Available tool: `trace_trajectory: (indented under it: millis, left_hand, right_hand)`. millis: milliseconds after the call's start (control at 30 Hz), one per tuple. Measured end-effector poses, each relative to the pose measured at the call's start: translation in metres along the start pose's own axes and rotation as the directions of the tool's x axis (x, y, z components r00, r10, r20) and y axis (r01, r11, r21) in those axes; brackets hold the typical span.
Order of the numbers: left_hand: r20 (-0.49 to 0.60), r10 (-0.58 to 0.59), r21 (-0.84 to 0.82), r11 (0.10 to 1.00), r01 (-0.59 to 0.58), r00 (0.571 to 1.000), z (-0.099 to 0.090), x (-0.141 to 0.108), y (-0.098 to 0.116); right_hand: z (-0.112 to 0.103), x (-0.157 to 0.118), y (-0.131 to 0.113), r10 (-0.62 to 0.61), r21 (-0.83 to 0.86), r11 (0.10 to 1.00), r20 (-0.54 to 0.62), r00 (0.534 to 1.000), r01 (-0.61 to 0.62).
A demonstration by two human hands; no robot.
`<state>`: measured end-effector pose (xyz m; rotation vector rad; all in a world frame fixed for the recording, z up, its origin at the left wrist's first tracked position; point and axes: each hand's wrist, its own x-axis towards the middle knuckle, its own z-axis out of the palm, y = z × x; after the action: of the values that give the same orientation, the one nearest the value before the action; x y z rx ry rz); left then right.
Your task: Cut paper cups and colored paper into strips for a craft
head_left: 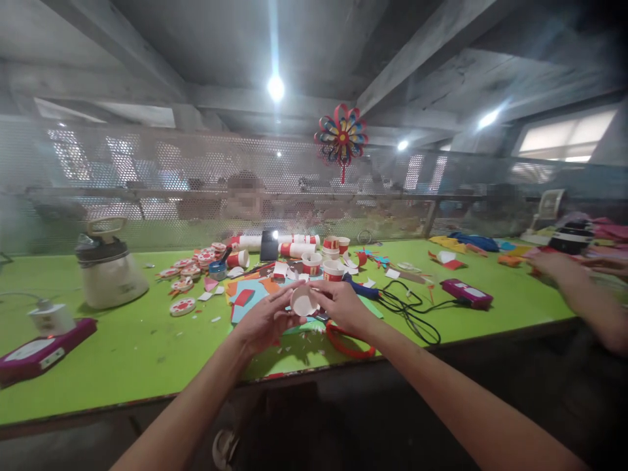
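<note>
Between my two hands is a small round white paper piece [304,301], held over the front of the green table [161,353]. My left hand [269,318] has its fingers curled round the piece's left and lower side. From the right, my right hand [343,304] pinches its edge. Beneath lie light blue and orange paper sheets [245,299] with small white scraps. Orange-handled scissors [348,345] rest just below my right hand. Red and white paper cups [333,269] stand behind my hands.
A large jug [110,268] and a purple power strip [49,350] are at the left. Flower-patterned discs [182,306] lie left of the cups. Black cable [409,311] leads to another purple strip [467,294]. Another person's arm [583,294] reaches in at the right.
</note>
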<state>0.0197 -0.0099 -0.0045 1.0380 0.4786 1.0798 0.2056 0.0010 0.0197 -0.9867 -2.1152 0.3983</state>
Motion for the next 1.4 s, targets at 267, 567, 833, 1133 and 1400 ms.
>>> trace_trajectory:
  millis: [267,567,833,1133,1400]
  left_hand:
    - [-0.120,0.064,-0.107,0.991,-0.077,0.991,-0.016,0.003,0.002]
    - [-0.181,0.094,-0.143,0.982,-0.121,0.979,-0.023,0.002,-0.007]
    - [-0.167,0.114,-0.181,0.973,-0.144,0.979,-0.026,0.001,-0.003]
    - [-0.156,0.181,-0.172,0.963,-0.207,0.971,-0.025,-0.002,-0.003]
    - [-0.114,0.240,-0.070,0.966,-0.249,0.964,-0.017,-0.010,-0.001]
  right_hand:
    - [-0.030,-0.036,0.036,0.098,-0.383,0.923,0.121,0.988,-0.045]
    - [-0.017,-0.035,0.046,0.253,-0.535,0.844,0.420,0.872,0.013]
    - [-0.007,-0.014,0.055,0.339,-0.522,0.845,0.358,0.870,-0.115]
    - [-0.035,-0.023,0.029,0.259,-0.061,0.966,0.339,0.905,-0.253]
    - [-0.019,-0.080,-0.008,0.282,0.225,0.913,0.259,0.924,-0.341]
